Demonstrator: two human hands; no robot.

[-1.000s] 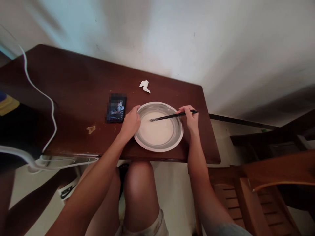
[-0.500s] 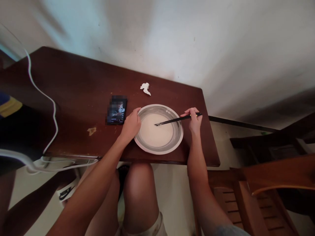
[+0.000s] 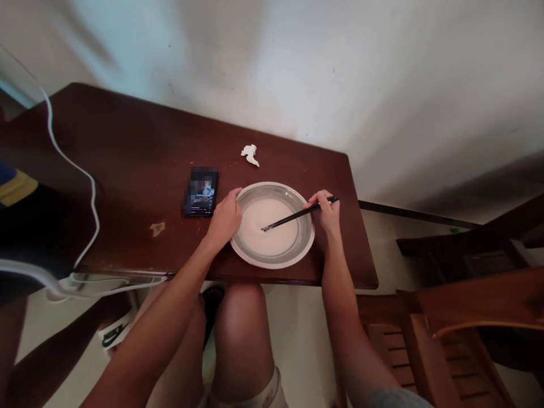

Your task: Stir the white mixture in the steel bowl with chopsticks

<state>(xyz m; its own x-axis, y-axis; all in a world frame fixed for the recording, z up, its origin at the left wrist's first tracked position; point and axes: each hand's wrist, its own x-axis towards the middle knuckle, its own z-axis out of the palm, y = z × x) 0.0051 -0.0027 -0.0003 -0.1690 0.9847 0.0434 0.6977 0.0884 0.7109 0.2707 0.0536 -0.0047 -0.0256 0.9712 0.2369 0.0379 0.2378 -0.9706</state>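
Note:
A wide metal bowl [image 3: 306,238] holding a milky, off-white liquid [image 3: 272,241] stands near the table's front edge. My left hand [image 3: 226,216] grips the bowl's left rim; its fingertips are partly hidden there. In my right hand [image 3: 328,211], at the bowl's right side, is a pair of black chopsticks [image 3: 293,216], with the fingers closed around the upper end. The chopsticks slant down to the left, and their whitish-coated tips meet the liquid near the middle of the bowl.
A phone [image 3: 202,192] with a lit screen lies left of the bowl on the dark table [image 3: 127,170]. Behind the bowl is a crumpled white tissue [image 3: 250,154]. A white cable [image 3: 94,198] hangs over the left side. A wooden chair [image 3: 425,340] stands at right; another person's leg [image 3: 76,351] shows at left.
My right hand has shifted left and slightly down with the chopsticks, and their tips have moved left and nearer to me in the liquid. My left hand stays on the rim.

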